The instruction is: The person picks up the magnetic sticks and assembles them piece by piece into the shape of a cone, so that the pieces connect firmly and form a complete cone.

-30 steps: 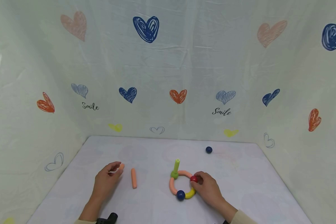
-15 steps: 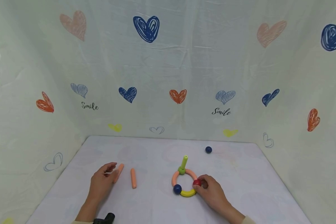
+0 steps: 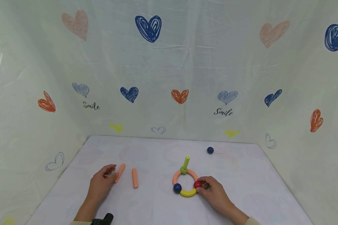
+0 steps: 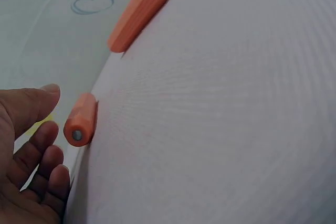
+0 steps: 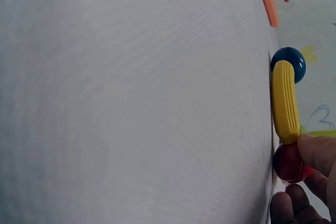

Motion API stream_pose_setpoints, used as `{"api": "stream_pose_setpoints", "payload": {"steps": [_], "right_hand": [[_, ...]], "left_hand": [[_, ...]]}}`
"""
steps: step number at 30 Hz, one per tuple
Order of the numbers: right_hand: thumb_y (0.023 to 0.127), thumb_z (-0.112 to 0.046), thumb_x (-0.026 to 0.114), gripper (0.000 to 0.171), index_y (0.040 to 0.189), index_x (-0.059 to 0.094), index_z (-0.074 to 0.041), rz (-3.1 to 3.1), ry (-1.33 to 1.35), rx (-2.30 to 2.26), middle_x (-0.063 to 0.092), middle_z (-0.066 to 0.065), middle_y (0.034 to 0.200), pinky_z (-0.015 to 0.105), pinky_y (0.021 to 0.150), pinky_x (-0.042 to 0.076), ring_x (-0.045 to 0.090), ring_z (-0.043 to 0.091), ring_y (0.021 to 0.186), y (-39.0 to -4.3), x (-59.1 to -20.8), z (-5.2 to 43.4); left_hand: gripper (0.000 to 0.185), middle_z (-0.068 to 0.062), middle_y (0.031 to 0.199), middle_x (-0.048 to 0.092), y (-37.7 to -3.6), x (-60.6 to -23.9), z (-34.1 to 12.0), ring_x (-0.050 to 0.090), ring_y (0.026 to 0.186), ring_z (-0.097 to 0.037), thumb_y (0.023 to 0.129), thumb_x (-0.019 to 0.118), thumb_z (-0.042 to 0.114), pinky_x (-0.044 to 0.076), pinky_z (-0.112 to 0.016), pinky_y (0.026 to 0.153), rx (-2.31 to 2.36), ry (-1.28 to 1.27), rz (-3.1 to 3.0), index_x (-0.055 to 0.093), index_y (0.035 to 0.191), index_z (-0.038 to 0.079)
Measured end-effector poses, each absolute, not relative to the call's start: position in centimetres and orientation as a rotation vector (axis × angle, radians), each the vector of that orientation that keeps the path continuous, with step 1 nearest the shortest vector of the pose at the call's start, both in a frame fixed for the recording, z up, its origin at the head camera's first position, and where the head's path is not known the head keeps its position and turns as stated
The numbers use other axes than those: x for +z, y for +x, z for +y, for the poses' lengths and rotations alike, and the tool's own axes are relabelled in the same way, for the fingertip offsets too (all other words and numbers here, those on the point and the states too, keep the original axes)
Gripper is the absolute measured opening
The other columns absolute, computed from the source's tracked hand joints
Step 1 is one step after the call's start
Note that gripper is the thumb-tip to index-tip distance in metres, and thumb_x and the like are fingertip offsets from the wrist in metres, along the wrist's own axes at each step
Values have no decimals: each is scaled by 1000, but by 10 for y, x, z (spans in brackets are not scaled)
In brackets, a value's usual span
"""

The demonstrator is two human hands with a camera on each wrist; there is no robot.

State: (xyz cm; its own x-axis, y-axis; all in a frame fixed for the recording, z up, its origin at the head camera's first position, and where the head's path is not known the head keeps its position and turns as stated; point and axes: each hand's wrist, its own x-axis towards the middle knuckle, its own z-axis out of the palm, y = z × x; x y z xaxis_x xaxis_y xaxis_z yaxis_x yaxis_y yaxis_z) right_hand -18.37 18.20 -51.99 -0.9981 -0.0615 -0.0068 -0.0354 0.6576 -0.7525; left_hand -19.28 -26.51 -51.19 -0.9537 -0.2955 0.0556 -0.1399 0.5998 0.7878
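On the table's right half lies a ring of curved rods and balls. Its parts are two orange curved rods, a yellow curved rod [image 3: 188,193], a blue ball [image 3: 177,188], a green ball [image 3: 183,170] and a red ball [image 5: 290,163]. A straight light-green rod [image 3: 186,162] stands up at the green ball. My right hand [image 3: 216,194] pinches the red ball between thumb and fingers. On the left, my left hand [image 3: 100,184] hovers loosely beside one straight orange rod [image 3: 120,173], its fingers apart from the rod in the left wrist view. Metal discs show in the rod ends.
A second straight orange rod [image 3: 135,178] lies between the left hand and the ring. Farther back sits a loose blue ball [image 3: 210,150]. A white table [image 3: 157,150] meets a heart-printed curtain [image 3: 163,68] at the back and sides.
The ring has turned clockwise and shifted slightly, with the right hand still pinching the red ball. The left hand has let go of the orange rod and drawn back a little left.
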Motion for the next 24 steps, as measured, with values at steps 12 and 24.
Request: {"api": "stream_pose_setpoints", "payload": {"steps": [12, 24], "right_hand": [[89, -19, 85, 33, 119, 73, -16, 2817, -66, -1274, 62, -4, 99, 22, 72, 48, 55, 13, 89, -185, -521, 183], [88, -17, 85, 32, 118, 73, -15, 2806, -67, -1305, 62, -4, 97, 21, 73, 48, 55, 13, 89, -184, -521, 182]], "left_hand": [[53, -21, 134, 68, -203, -521, -254, 60, 124, -37, 94, 78, 19, 50, -55, 102, -1211, 348, -2714, 60, 142, 3], [39, -18, 122, 75, -202, -524, -259, 70, 112, -37, 97, 74, 15, 54, -53, 93, -1088, 226, -2708, 67, 133, 2]]}}
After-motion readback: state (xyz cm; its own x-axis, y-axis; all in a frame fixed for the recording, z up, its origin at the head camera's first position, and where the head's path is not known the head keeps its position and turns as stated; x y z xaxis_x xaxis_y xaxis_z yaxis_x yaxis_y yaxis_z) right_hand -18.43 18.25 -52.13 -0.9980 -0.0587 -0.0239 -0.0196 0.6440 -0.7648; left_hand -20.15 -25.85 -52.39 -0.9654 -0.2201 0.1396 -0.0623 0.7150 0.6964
